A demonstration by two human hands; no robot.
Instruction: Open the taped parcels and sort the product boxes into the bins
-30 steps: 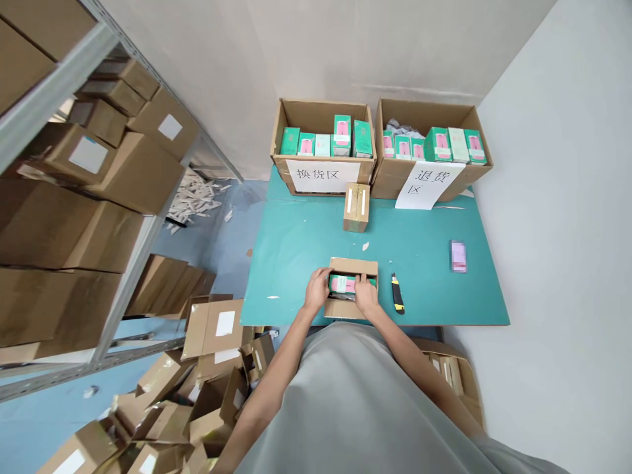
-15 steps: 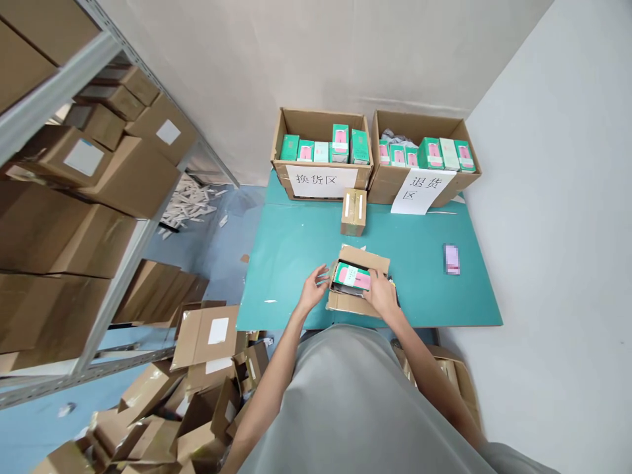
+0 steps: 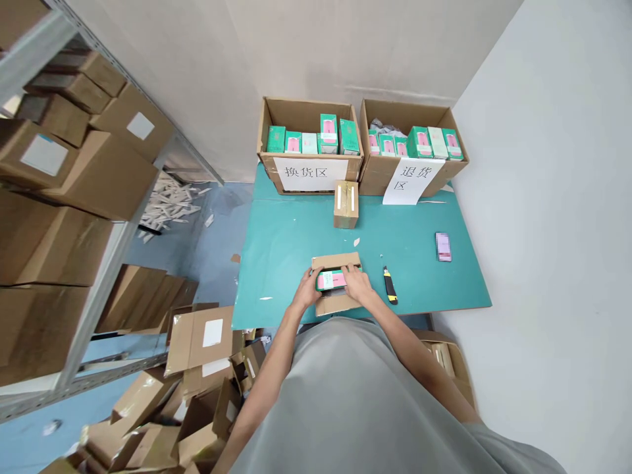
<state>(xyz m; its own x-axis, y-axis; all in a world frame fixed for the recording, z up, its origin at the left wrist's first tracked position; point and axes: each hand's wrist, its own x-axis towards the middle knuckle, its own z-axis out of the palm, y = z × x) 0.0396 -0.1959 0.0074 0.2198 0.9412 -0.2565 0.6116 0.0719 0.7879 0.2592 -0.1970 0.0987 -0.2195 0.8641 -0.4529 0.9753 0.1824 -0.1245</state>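
A green and pink product box (image 3: 326, 280) lies within an open cardboard carton (image 3: 336, 304) near the table's front edge. The carton's flaps spread to the front and back. My left hand (image 3: 307, 289) has its fingers and thumb closed round the left end of the product box. At the other end, my right hand (image 3: 356, 283) grips it, covering that end. Just right of my right hand lies a black and yellow utility knife (image 3: 390, 286).
Two large cartons, left (image 3: 266, 161) and right (image 3: 370, 181), stand at the back holding several green boxes, with paper signs in front. A small taped carton (image 3: 346, 205) and a phone (image 3: 443, 247) rest on the green table (image 3: 291, 230). Loaded shelving (image 3: 123, 243) and a carton heap (image 3: 197, 395) are left.
My left hand has come in from beside the carton and closed on the product box. Carton and hands have shifted left, turning straighter, and the utility knife now shows fully.
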